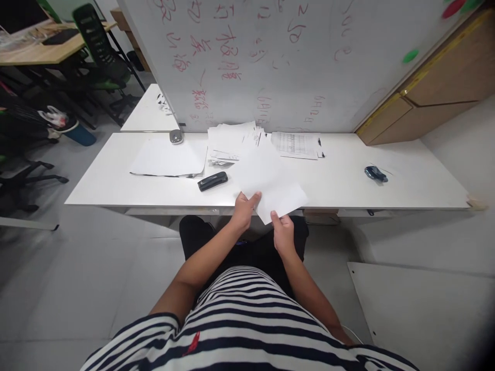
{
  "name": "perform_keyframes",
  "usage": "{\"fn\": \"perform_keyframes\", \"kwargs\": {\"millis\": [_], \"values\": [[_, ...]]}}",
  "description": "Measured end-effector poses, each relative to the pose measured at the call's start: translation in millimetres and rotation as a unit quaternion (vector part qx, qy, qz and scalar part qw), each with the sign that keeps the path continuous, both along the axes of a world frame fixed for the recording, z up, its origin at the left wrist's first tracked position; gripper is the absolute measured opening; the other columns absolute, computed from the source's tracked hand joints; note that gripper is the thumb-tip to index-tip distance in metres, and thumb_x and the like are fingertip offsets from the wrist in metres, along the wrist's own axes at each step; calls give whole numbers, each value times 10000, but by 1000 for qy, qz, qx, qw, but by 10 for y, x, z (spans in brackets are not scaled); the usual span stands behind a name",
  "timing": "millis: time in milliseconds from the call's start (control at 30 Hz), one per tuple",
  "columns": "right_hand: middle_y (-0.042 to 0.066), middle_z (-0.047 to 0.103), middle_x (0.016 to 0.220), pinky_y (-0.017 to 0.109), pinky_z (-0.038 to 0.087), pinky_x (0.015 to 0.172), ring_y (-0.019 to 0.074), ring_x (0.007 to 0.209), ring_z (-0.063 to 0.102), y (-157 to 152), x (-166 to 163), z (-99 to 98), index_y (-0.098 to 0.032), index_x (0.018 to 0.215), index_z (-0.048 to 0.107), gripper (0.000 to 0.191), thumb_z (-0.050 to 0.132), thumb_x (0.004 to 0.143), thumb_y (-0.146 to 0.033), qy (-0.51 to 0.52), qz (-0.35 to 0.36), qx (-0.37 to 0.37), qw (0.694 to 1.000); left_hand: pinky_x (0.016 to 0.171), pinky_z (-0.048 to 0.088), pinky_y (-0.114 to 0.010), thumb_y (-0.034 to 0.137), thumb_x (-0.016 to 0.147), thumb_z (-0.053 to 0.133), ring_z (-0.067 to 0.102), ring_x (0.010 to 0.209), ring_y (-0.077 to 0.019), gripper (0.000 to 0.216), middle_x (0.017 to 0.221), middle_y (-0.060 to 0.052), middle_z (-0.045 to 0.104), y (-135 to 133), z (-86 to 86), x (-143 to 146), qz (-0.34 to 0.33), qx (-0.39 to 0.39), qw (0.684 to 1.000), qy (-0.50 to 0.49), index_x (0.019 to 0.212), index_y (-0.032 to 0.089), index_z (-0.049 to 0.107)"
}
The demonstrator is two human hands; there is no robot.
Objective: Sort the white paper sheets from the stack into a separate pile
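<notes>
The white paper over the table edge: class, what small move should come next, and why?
Probably square the white paper with a small shift of the right grip: a corner juts out on that side, so the edges look uneven, while the left grip holds the other side. Whether it is several sheets is hard to tell.

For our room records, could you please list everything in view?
held paper: count unclear, white, centre
desk: one, white, foreground
papers: several, white, on desk
stapler: one, black, left of held paper
rounded object: one, grey, desk's left back
small device: one, blue, desk's right
whiteboard: one, white, behind papers
cardboard: count unclear, brown, right
wooden desk: one, tan, upper left
chair: at least one, mostly black, upper left
bin: one, blue, left
monitor: one, black, top left
left hand, right hand: one each, gripping held paper
</notes>
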State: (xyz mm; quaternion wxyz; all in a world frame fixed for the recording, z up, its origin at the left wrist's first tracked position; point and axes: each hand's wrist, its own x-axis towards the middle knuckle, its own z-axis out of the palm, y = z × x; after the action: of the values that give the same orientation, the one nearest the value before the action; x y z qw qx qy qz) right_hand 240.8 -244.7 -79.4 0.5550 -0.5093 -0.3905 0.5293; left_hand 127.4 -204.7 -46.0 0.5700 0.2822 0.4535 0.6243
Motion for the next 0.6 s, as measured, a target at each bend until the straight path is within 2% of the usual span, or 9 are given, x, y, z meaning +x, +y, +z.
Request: {"fn": "perform_keyframes", "kwargs": {"millis": [100, 167, 200, 233, 300, 333, 400, 500, 600], "values": [[96, 701, 1086, 394, 486, 921, 230, 1038, 636, -64, 154, -141, -170, 1045, 654, 380, 599, 813, -465, -53, -72, -2, 996, 918, 488, -388, 448, 739, 722, 611, 1071, -226, 521, 1203, -120, 634, -40, -68, -80, -23, -7, 994, 105, 1150, 189, 535], [85, 709, 1068, 374, 504, 878, 222, 1000, 650, -85, 328, -233, -177, 1033, 661, 353, 611, 802, -439, -90, -111, -14, 990, 897, 486, -400, 471, 777, 672, 589, 1083, -239, 566, 1268, -141, 575, 32, -75, -318, 8, 1, 973, 231, 1235, 203, 474], [77, 714, 1045, 361, 520, 832, 218, 955, 661, -98, 418, -271, -180, 1023, 665, 345, 620, 791, -430, -100, -123, -30, 987, 911, 472, -417, 477, 811, 625, 568, 1109, -251, 571, 1316, -151, 531, 93, -66, -477, 45, 22, 950, 310, 1282, 211, 441], [67, 719, 1017, 347, 534, 769, 214, 897, 669, -116, 501, -300, -182, 1018, 666, 342, 632, 779, -425, -99, -131, -49, 985, 970, 428, -443, 465, 833, 597, 522, 1180, -273, 564, 1357, -159, 493, 164, -51, -648, 66, 51, 913, 400, 1308, 208, 430], [44, 721, 979, 306, 531, 625, 196, 785, 664, -162, 629, -322, -194, 1029, 665, 352, 655, 752, -413, -60, -134, -90, 985, 1077, 279, -526, 436, 805, 631, 360, 1335, -359, 558, 1399, -171, 453, 314, -23, -981, 67, 68, 816, 570, 1286, 202, 476], [33, 718, 968, 281, 510, 559, 185, 740, 653, -187, 668, -316, -202, 1030, 665, 355, 670, 736, -400, -29, -132, -107, 985, 1087, 221, -567, 417, 778, 658, 302, 1363, -401, 568, 1394, -185, 456, 383, -19, -1125, 62, 51, 774, 628, 1273, 192, 493], [18, 712, 916, 238, 441, 463, 157, 658, 614, -230, 700, -277, -208, 980, 675, 327, 701, 695, -366, 29, -122, -130, 984, 1046, 220, -607, 378, 771, 650, 361, 1306, -441, 526, 1302, -212, 524, 494, -34, -1339, 30, -5, 720, 693, 1236, 171, 520], [0, 673, 754, 219, 357, 409, 120, 544, 525, -256, 679, -205, -192, 818, 674, 236, 743, 640, -331, 83, -83, -157, 981, 949, 321, -562, 342, 802, 586, 514, 1119, -398, 345, 1134, -176, 611, 581, -86, -1492, -13, -35, 692, 721, 1109, 186, 566], [-1, 647, 706, 223, 336, 414, 110, 522, 483, -243, 651, -177, -182, 784, 669, 237, 758, 631, -339, 99, -40, -170, 980, 876, 378, -487, 349, 739, 654, 569, 962, -336, 286, 984, -114, 647, 599, -83, -1548, -52, -23, 708, 704, 978, 214, 571]]}}
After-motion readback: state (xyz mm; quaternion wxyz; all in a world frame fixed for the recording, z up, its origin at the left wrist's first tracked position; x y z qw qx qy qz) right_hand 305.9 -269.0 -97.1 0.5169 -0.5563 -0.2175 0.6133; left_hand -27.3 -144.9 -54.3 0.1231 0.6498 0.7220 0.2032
